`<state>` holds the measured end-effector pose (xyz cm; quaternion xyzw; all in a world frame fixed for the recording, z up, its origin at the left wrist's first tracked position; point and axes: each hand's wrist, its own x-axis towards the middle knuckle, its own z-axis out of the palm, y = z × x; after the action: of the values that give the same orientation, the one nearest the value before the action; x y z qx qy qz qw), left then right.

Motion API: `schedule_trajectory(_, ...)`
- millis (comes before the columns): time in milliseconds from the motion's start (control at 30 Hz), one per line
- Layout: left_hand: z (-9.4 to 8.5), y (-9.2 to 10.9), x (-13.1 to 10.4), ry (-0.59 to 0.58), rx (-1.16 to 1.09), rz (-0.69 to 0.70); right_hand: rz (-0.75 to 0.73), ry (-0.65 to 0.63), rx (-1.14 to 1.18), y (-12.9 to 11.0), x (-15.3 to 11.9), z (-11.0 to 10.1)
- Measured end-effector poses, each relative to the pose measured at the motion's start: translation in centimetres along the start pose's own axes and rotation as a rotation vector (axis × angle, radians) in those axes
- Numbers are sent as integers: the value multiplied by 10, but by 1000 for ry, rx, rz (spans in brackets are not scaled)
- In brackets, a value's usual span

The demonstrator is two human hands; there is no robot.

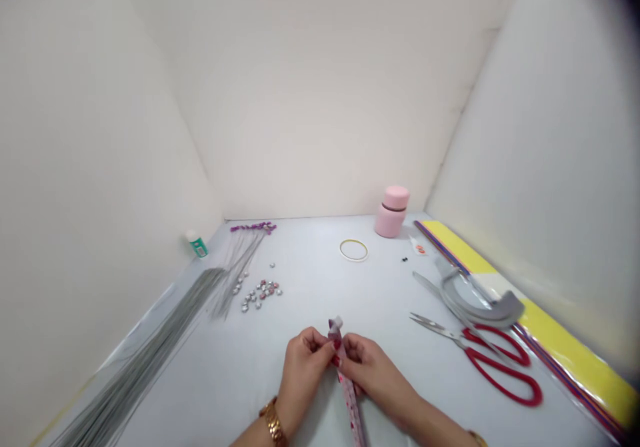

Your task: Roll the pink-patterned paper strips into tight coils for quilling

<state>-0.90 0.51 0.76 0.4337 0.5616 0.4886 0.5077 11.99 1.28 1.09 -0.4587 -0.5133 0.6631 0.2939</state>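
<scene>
Near the front of the table, a narrow pink strip with red marks (351, 412), paper or ribbon, runs from between my hands toward the bottom edge of the view. Its upper end is folded or curled over and looks pale. My left hand (306, 362) pinches the strip just below that curl, with the thumb on it. From the other side my right hand (374, 369) grips it too, its fingertips touching or almost touching those of the left. Which finger covers which fold is hard to make out.
Thin grey wires (165, 340) and purple-tipped stems (253, 227) lie left, near small shiny beads (263, 290) and a glue stick (197, 244). Rightward are red-handled scissors (500, 367), grey-bladed shears or cutter (465, 300), yellow sheets (565, 340), a pink jar (391, 214) and a bangle (353, 250).
</scene>
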Motion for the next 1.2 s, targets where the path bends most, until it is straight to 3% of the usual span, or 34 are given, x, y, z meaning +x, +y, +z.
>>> schedule_trajectory(233,-6,0,2,-130,-28,-16,18,-17,108,2,0,-4)
schedule_trajectory(333,-8,2,1,-125,-24,-14,-12,0,98,2,1,-5)
schedule_trajectory(500,-11,9,0,-116,-57,-21,-98,189,20,1,9,-19)
schedule_trajectory(700,-20,16,-4,-365,-561,-154,-211,447,-51,2,19,-55)
schedule_trajectory(833,-37,18,3,-502,-650,-206,-264,586,-73,2,22,-74)
schedule_trajectory(1000,-59,25,10,-479,-669,-101,-311,719,-33,-1,22,-79)
schedule_trajectory(1067,-63,26,12,-467,-700,-122,-342,763,11,-1,22,-80)
schedule_trajectory(1200,-66,23,18,-325,-896,-151,-428,887,132,-2,24,-95)
